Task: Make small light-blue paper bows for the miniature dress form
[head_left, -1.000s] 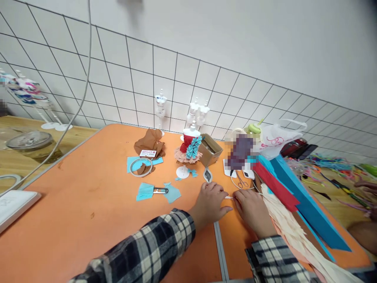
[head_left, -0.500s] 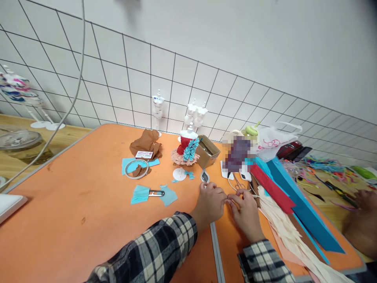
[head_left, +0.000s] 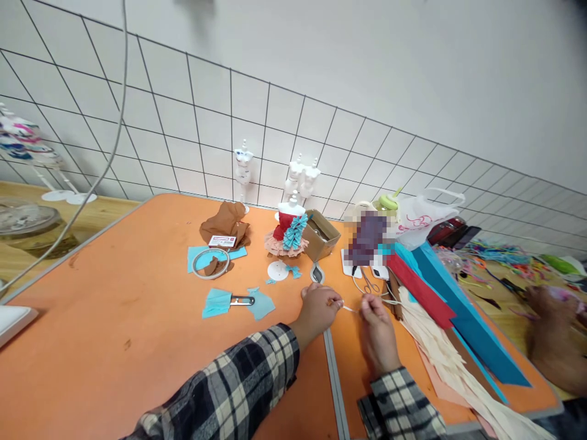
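My left hand [head_left: 317, 308] and my right hand [head_left: 375, 316] rest on the orange table [head_left: 137, 318], both pinched on a thin white strip [head_left: 349, 309] stretched between them. The strip runs on past my right hand toward a white cable loop near small scissors [head_left: 370, 284]. Both sleeves are plaid. Just beyond my left hand lies a small silver clip [head_left: 316, 272]. To my right lies a stack of cream crepe paper [head_left: 440, 342].
A small mannequin in a red and teal ruffled dress [head_left: 288, 233] stands beside a cardboard box [head_left: 323, 234]. Teal paper pieces [head_left: 216, 302], a hoop [head_left: 210, 263] and brown cloth [head_left: 224, 221] lie left. Red and blue sheets [head_left: 458, 305] lie right. Another person's hand [head_left: 548, 330] is far right.
My hands closed together half a second ago, then drew apart again, pulling the white strip taut. The view shifted slightly right. The other person's hand moved further into view.
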Demonstrator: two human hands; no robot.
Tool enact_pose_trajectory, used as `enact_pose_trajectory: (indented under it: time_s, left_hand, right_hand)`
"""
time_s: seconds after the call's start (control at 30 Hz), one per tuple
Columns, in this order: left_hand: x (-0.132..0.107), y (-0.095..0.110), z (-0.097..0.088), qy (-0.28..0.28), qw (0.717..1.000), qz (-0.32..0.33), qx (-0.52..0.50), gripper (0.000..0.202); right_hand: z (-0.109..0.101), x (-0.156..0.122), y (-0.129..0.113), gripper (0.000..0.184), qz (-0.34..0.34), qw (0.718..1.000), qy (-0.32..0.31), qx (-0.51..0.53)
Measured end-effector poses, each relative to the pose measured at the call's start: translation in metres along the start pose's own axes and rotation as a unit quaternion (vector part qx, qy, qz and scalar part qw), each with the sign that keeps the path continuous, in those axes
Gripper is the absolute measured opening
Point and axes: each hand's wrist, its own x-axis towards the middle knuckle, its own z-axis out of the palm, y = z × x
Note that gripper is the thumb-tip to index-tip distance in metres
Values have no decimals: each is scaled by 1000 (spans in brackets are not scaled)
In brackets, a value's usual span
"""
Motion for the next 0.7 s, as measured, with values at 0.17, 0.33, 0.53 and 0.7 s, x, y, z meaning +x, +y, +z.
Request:
enact_pose_trajectory:
  time_s: [0.17, 0.33, 0.53, 0.7]
  left_hand:
    - [-9, 2, -7, -19, 994, 93, 49, 28]
    - [-26, 15, -3, -95, 957, 204, 181, 65]
    - [-28, 14, -5, -103, 972, 146, 152, 36]
    - [-19, -5, -38, -78, 935, 285, 194, 39]
  right_hand:
    - [-15, 4, -17, 33, 83, 979, 25, 184]
    - [-26, 8, -24, 48, 131, 966, -20, 223]
    - [-24, 6, -33, 65, 131, 972, -77, 177]
    - [-16, 5, -41, 79, 128, 980, -49, 141]
